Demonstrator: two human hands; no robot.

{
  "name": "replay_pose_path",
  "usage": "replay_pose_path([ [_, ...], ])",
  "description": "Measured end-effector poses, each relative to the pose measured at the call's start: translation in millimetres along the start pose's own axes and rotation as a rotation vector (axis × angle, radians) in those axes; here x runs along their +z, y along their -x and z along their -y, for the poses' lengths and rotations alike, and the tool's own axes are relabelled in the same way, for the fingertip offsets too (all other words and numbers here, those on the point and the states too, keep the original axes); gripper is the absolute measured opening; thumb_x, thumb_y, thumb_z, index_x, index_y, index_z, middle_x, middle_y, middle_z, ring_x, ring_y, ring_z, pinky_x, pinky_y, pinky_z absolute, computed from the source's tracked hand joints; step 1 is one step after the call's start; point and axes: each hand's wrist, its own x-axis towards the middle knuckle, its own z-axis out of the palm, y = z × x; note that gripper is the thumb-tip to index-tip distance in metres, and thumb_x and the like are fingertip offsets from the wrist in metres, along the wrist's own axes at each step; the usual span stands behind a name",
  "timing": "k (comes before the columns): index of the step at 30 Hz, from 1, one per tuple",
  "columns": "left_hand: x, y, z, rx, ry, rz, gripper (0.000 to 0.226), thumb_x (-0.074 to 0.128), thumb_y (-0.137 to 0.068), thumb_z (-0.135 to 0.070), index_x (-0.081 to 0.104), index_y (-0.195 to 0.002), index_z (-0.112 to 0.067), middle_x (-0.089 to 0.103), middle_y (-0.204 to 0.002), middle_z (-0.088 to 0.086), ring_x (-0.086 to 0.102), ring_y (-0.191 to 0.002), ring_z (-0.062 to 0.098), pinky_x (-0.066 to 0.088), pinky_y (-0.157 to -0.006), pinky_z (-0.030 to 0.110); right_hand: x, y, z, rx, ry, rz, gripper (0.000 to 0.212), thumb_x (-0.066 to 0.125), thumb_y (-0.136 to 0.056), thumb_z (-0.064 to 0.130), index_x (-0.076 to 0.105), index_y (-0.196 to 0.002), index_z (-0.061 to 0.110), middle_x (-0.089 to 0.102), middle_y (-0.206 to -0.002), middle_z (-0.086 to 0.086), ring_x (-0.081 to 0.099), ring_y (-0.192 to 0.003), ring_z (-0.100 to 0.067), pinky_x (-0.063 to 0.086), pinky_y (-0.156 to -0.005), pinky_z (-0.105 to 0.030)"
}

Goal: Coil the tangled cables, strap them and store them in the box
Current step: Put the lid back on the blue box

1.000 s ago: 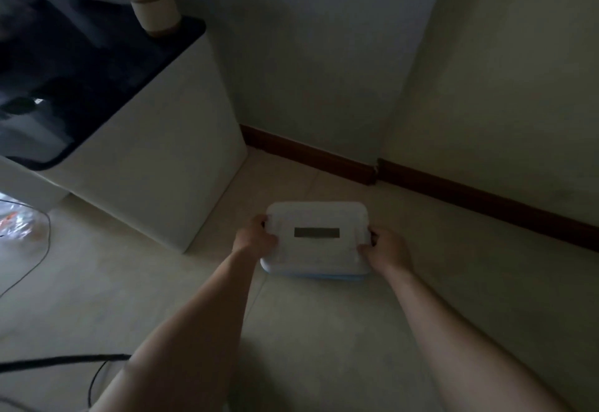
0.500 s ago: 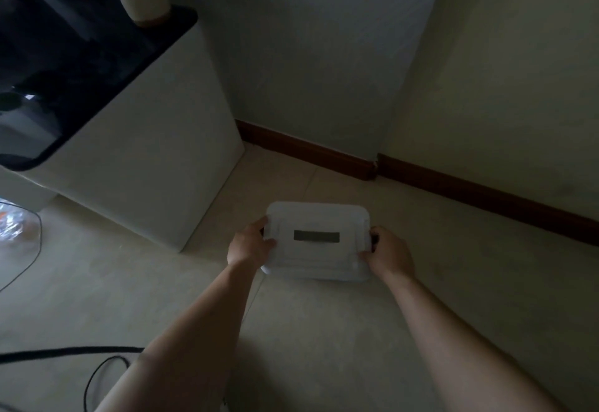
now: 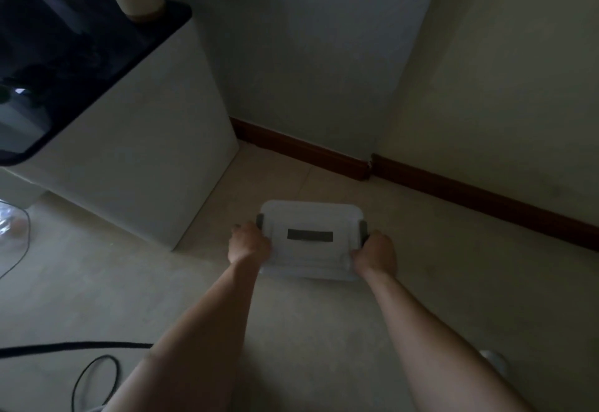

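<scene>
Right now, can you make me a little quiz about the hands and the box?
1. True or false: the lid is on the white storage box.
2. What do the left hand and the right hand hold? A. the two ends of the box. B. a strap. C. a cup.
3. Fill in: the black cable lies on the ____.

Key: 1 true; 2 A; 3 floor.
</scene>
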Motion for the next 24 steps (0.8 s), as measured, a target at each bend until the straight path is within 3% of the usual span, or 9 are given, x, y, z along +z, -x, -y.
replay_pose_path([
  [6,3,8,3,0.092,-0.019,-0.099,0.025,0.057,-0.095,-0.021,0.068,-0.113,-0.007,0.06,-0.115,0.014,0.063,-0.101,0.031,0.056,-0.091,0.041,5,8,1,-0.041,0.07,-0.068,0.028,0.069,-0.091,0.025,0.068,-0.113,0.007,0.063,-0.117,-0.016,0.065,-0.105,-0.034,0.053,-0.081,-0.034],
  [10,5,17,5,0.126,-0.001,-0.153,0.028,0.053,-0.098,-0.023,0.066,-0.119,-0.01,0.057,-0.119,0.013,0.06,-0.104,0.033,0.054,-0.09,0.042,7,12,-1,-0.045,0.042,-0.083,0.027,0.069,-0.092,0.026,0.069,-0.113,0.008,0.062,-0.117,-0.016,0.065,-0.104,-0.035,0.052,-0.083,-0.035],
  [13,14,27,9,0.222,0.04,-0.183,0.045,0.049,-0.094,-0.021,0.051,-0.139,-0.019,0.056,-0.124,0.009,0.056,-0.109,0.032,0.05,-0.092,0.043,10,18,-4,-0.054,0.019,-0.097,0.026,0.065,-0.095,0.026,0.066,-0.116,0.011,0.055,-0.117,-0.013,0.062,-0.1,-0.033,0.051,-0.083,-0.036],
  [16,24,37,10,0.338,0.047,-0.144,0.067,0.061,-0.08,-0.044,0.036,-0.141,-0.031,0.048,-0.134,0.002,0.047,-0.114,0.025,0.048,-0.093,0.041,15,25,-6,-0.104,-0.018,-0.154,0.032,0.056,-0.099,0.025,0.059,-0.129,0.015,0.052,-0.115,-0.011,0.061,-0.1,-0.032,0.055,-0.083,-0.04],
  [19,29,36,5,0.445,-0.044,-0.081,0.082,0.073,-0.067,-0.062,0.032,-0.133,-0.036,0.032,-0.142,0.0,0.037,-0.122,0.024,0.051,-0.091,0.042,19,32,-11,-0.217,-0.023,-0.174,0.059,0.058,-0.095,0.038,0.042,-0.148,0.018,0.052,-0.122,-0.014,0.054,-0.111,-0.033,0.053,-0.081,-0.039],
  [22,30,25,-4,0.537,-0.122,-0.042,0.086,0.077,-0.07,-0.061,0.03,-0.138,-0.036,0.021,-0.152,0.006,0.029,-0.135,0.03,0.053,-0.093,0.049,19,28,-17,-0.258,0.075,-0.067,0.075,0.061,-0.089,0.056,0.036,-0.15,0.02,0.034,-0.147,-0.017,0.035,-0.136,-0.035,0.053,-0.096,-0.043],
  [24,24,14,-16,0.554,-0.199,-0.007,0.085,0.073,-0.079,-0.057,0.027,-0.147,-0.036,0.014,-0.16,0.008,0.022,-0.142,0.032,0.049,-0.098,0.052,14,17,-19,-0.287,0.152,-0.007,0.075,0.06,-0.091,0.055,0.029,-0.152,0.022,0.021,-0.156,-0.02,0.027,-0.143,-0.038,0.051,-0.101,-0.047],
])
